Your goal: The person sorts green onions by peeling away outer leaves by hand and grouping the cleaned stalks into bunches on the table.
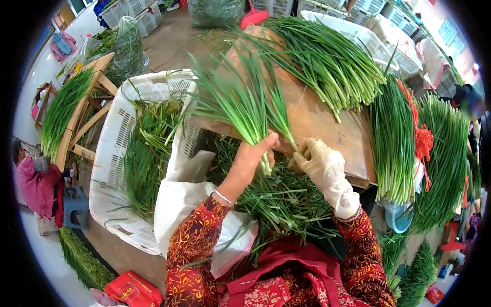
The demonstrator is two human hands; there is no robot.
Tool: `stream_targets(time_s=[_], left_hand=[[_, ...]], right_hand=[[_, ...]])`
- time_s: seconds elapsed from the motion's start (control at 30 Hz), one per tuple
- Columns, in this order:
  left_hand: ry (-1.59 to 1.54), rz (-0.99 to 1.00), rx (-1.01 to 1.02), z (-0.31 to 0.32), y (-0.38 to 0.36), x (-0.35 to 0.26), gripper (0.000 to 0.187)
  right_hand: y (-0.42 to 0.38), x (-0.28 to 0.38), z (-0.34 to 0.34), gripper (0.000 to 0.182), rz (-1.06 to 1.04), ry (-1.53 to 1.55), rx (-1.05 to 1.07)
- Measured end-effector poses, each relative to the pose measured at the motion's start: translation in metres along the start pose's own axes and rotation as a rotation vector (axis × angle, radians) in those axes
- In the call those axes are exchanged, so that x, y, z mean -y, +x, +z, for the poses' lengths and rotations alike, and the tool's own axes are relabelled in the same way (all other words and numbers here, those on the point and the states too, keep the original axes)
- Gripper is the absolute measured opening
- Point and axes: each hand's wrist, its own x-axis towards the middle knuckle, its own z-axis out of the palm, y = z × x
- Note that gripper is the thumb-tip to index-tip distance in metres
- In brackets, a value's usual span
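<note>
My left hand [254, 155], bare with a bracelet at the wrist, is closed round a bunch of green Chinese chives [232, 102]; the pale stalk ends stick out below the fist. Close beside it, my right hand [319, 161] wears a whitish glove. Its fingers pinch the lower end of a few separate chive stalks [279, 110]. Both hands are over the near edge of a wooden board [317, 110]. A large pile of chives [327, 59] lies on the board's far side. Loose chive leaves [281, 199] fill the space below my hands.
A white plastic crate [110, 169] with loose chives stands at the left, a white sack [179, 204] against it. Chive bundles [394, 148] with red string [423, 140] are at the right. Further left are a wooden stand [84, 115] and a blue stool [75, 204].
</note>
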Motion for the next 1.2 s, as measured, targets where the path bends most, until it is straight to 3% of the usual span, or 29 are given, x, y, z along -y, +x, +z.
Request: stream_targets(time_s=[0.13,0.27,0.33,0.47,0.63,0.73,0.87,0.93,1.07,1.1,1.13,1.2], left_hand=[[-0.052,0.007,0.006,0.008,0.001,0.006,0.025],[-0.164,-0.078,0.037,0.006,0.002,0.009,0.022],[-0.148,-0.067,0.010,0.009,0.001,0.009,0.021],[-0.217,-0.066,0.037,0.011,0.001,0.005,0.018],[-0.228,-0.058,0.024,0.008,0.001,0.000,0.015],[-0.225,-0.069,0.011,0.009,0.001,0.002,0.015],[-0.261,-0.058,0.010,0.006,0.003,0.003,0.015],[-0.298,-0.095,0.010,0.005,0.005,-0.001,0.015],[-0.363,-0.098,-0.002,-0.011,0.017,-0.003,0.022],[-0.345,-0.067,-0.088,-0.013,0.018,-0.010,0.025],[-0.402,-0.022,-0.040,-0.024,0.023,-0.008,0.025],[-0.400,0.052,-0.086,-0.029,0.023,-0.016,0.024]], right_hand=[[-0.010,0.019,-0.012,0.018,0.067,0.164,0.010],[-0.003,0.012,-0.004,0.022,0.103,0.278,0.185],[0.013,0.007,0.005,0.026,0.207,0.758,0.035],[0.040,0.007,0.005,0.031,0.378,1.025,0.250],[0.040,0.003,0.015,0.022,0.398,0.928,0.074],[0.038,0.000,0.010,0.021,0.442,0.955,0.138],[0.037,0.001,0.009,0.017,0.396,1.022,0.161],[0.032,0.010,0.011,0.015,0.274,1.300,0.053],[0.008,0.016,0.001,0.017,0.194,1.314,-0.135],[-0.005,0.007,-0.007,0.016,0.038,1.344,-0.013],[-0.019,-0.002,-0.015,0.016,-0.119,1.367,0.112],[-0.056,-0.004,-0.043,0.015,-0.023,1.392,0.761]])
